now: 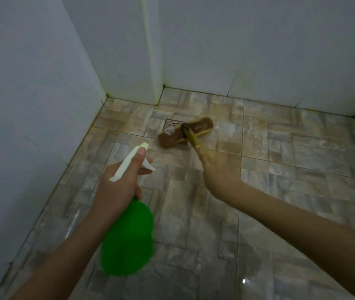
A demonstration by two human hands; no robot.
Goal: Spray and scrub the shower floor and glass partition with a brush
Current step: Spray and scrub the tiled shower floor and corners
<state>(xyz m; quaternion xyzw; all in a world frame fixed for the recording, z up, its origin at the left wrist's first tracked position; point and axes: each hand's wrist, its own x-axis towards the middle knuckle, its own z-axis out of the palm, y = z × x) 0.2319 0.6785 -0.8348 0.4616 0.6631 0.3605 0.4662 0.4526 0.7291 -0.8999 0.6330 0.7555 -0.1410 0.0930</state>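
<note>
The right hand (217, 169) holds the yellow handle of the brush (198, 126). The brush head sits on the drain (170, 124) in the shower floor (280, 191). The left hand (118, 187) grips the green spray bottle (129, 239). The floor looks shiny, so I think the scrubbing has begun. No glass shows. I can read no words.

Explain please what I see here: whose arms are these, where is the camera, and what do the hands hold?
No machine is here: a person cleans with bare hands. The single picture comes from a camera on the person's head, looking forward and down. The left hand holds a green spray bottle with a white trigger. The right hand holds the yellow handle of a brush; its brown head lies on the tiled floor, partly over a metal drain.
</note>
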